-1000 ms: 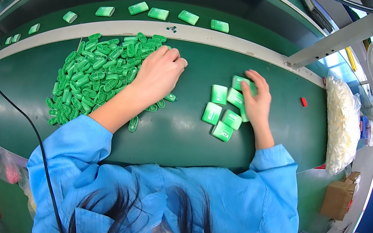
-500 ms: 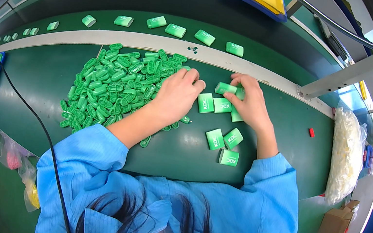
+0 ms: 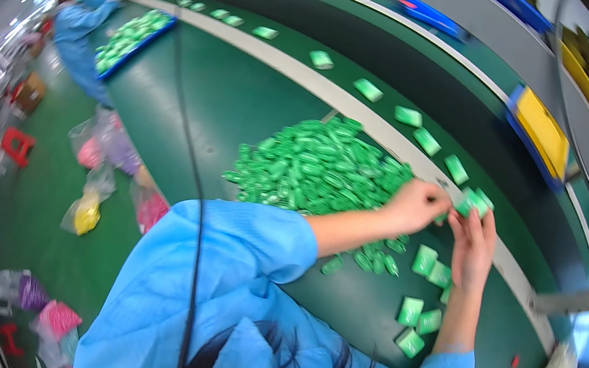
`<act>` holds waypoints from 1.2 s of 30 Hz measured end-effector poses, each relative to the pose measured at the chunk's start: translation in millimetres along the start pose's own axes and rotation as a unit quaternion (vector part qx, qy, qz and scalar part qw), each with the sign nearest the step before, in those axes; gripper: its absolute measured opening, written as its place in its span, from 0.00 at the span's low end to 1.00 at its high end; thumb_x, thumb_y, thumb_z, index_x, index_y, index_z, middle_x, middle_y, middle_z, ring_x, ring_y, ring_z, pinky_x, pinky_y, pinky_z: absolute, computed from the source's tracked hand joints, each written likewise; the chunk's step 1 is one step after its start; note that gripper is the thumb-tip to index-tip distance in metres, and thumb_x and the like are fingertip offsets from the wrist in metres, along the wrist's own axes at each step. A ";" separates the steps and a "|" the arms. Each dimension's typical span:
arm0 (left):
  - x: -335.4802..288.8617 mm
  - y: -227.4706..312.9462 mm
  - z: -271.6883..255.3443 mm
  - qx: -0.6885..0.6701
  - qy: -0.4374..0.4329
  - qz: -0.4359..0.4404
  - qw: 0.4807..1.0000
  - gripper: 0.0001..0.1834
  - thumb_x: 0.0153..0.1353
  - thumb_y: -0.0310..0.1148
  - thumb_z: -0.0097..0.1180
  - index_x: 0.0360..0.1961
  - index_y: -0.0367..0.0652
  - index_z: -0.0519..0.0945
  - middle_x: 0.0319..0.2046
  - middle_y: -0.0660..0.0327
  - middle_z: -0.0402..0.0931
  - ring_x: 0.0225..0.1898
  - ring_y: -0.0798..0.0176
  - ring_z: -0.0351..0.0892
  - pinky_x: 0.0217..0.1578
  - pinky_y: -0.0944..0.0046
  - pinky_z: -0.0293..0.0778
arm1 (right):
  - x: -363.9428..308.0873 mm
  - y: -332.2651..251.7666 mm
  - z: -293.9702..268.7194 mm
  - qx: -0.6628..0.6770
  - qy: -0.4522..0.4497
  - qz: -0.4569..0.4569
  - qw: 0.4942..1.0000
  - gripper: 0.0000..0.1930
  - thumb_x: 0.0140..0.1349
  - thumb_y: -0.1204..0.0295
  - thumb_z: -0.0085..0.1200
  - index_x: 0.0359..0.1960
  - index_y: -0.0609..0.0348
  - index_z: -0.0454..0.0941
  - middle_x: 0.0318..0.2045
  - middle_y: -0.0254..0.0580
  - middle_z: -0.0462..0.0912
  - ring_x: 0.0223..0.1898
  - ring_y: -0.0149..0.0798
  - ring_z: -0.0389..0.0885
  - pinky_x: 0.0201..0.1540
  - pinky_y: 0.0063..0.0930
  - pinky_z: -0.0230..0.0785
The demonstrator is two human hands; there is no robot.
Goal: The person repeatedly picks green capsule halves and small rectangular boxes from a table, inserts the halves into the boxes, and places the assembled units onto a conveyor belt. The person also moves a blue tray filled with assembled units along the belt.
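My right hand [image 3: 474, 249] is raised by the white rail, its fingers closed on a small green-and-white block [image 3: 472, 203]. Another green block edge shows just behind it. Close beside it, my left hand [image 3: 419, 208] has its fingers curled in a pinch; a bit of green shows at the fingertips, too blurred to name. Left of that hand spreads a heap of small oval green plastic pieces [image 3: 313, 164]. Several more green-and-white blocks [image 3: 411, 311] lie on the green table between my forearms, some partly covered by my right forearm.
Beyond the white rail [image 3: 367, 122], a row of spaced green-and-white blocks [image 3: 368, 89] lies on a green belt. A blue-rimmed tray [image 3: 139, 41] of green pieces sits at far left near a co-worker [image 3: 83, 28]. Yellow trays [image 3: 541, 132] stand at upper right. A black cable [image 3: 193, 159] crosses the view.
The view has swung left, bringing the co-worker and bagged items into sight. My right hand has lifted a block toward the rail, and my left hand has come from the heap to beside it.
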State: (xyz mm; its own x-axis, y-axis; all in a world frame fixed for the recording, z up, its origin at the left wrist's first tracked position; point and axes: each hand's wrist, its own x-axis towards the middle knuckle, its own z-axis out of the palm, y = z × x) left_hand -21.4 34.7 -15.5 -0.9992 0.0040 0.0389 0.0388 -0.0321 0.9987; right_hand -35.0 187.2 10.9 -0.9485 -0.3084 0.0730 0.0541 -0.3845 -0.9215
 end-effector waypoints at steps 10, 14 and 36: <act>-8.5 9.7 1.2 -0.045 -0.055 0.023 0.997 0.10 0.60 0.25 0.49 0.42 0.31 0.75 0.28 0.55 0.79 0.28 0.65 0.82 0.31 0.70 0.78 | 4.7 6.5 -18.7 -0.068 -0.014 -0.051 0.996 0.13 0.64 0.74 0.48 0.48 0.65 0.66 0.42 0.40 0.73 0.42 0.32 0.76 0.46 0.24 0.72; -7.4 5.5 -1.3 -0.208 -0.066 -0.071 0.973 0.14 0.57 0.21 0.52 0.46 0.30 0.71 0.33 0.52 0.78 0.31 0.62 0.82 0.34 0.69 0.80 | 3.5 5.5 -17.8 -0.112 -0.036 -0.051 0.992 0.12 0.63 0.74 0.49 0.46 0.65 0.67 0.41 0.39 0.74 0.42 0.30 0.75 0.46 0.23 0.70; -4.1 8.7 -7.8 -0.059 -0.043 0.002 0.997 0.17 0.56 0.24 0.56 0.48 0.31 0.75 0.40 0.53 0.79 0.41 0.68 0.78 0.43 0.71 0.74 | 1.7 4.8 -27.8 -0.086 -0.026 0.047 0.995 0.13 0.57 0.79 0.55 0.44 0.67 0.71 0.37 0.42 0.80 0.37 0.30 0.79 0.42 0.21 0.73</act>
State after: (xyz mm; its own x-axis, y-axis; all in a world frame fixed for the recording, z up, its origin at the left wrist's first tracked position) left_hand -17.0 26.6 -7.2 -0.9947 0.0900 0.0497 0.0359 -0.1489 0.9882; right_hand -45.0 209.0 -4.0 -0.9243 -0.3817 -0.0016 0.0835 -0.1981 -0.9766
